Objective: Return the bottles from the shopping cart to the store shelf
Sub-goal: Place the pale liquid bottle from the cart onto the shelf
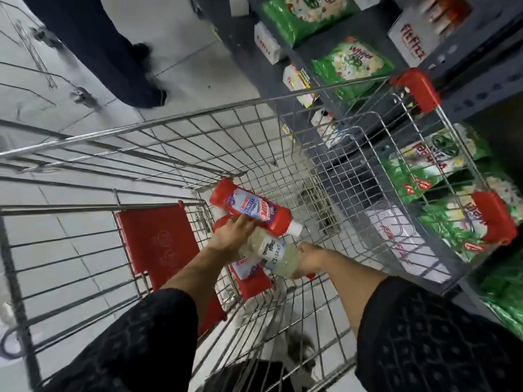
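Observation:
Both my hands reach down into the wire shopping cart [181, 117]. My left hand [232, 233] grips a red bottle [252, 206] with a white cap and a pale label, held tilted above the cart floor. My right hand [311, 258] holds a clear bottle [271, 254] of pale yellowish liquid by its red-capped end. The two bottles touch where they cross. A second red bottle [249, 274] lies on the cart floor beneath them, partly hidden.
Grey store shelves [351, 32] stand to the right, holding green bags [351, 63] and white boxes [413, 41]. The red child-seat flap [158, 241] is at the cart's left. Another person's dark trouser legs [113, 52] stand on the tiled floor ahead.

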### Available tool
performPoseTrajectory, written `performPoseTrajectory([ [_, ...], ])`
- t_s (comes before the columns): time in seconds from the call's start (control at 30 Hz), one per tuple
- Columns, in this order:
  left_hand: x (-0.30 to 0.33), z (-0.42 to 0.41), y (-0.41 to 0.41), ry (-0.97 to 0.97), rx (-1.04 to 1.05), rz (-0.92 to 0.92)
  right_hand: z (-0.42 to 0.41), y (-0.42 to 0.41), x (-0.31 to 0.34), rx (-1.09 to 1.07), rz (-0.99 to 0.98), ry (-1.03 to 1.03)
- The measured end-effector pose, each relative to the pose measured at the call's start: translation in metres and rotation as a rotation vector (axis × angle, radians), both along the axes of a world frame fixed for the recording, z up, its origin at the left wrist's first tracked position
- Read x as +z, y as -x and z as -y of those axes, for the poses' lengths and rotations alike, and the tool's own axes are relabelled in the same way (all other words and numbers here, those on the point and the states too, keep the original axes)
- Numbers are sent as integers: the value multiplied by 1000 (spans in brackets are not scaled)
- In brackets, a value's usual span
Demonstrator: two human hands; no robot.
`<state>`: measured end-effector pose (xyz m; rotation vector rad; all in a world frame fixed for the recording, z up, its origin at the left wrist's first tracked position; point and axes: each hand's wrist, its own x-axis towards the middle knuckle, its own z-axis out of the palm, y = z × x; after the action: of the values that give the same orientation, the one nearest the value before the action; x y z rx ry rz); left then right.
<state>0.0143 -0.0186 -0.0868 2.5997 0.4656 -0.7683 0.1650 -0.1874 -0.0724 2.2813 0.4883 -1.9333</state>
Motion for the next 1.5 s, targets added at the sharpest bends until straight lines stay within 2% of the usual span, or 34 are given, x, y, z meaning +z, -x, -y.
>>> performPoseTrajectory([
  [0.1,14,-4,-2,51,21,13,0,-12,13,-6,-99,41],
  [0.23,41,-12,-6,84,13,24,8,-33,54,-138,-85,-48],
  [0.33,80,-16,-26,117,69,66,19,-50,96,-325,-94,-132],
  [0.43,120,-17,-53,132,62,212,37,-75,149,-593,-166,-288],
  [0.63,204,23,-117,207,48,529,102,-110,257,-978,88,-700],
  [0.73,246,57,-155,254,14,653,141,-118,316,-1095,251,-919],
  [0.87,291,111,-197,306,40,827,185,-123,381,-1161,568,-1151],
  [1.0,318,181,-244,472,13,1006,238,-138,441,-1167,853,-1287],
  [1.07,334,224,-260,598,24,1003,264,-151,464,-1195,1013,-1321],
  [1.17,346,289,-283,720,-46,981,301,-174,490,-1227,1230,-1302],
  [1.27,344,350,-312,696,-203,944,337,-207,500,-1224,1415,-1148],
  [1.37,341,403,-352,729,-141,895,366,-241,508,-1145,1548,-955],
  [1.5,345,462,-395,818,11,819,394,-282,509,-992,1510,-661],
])
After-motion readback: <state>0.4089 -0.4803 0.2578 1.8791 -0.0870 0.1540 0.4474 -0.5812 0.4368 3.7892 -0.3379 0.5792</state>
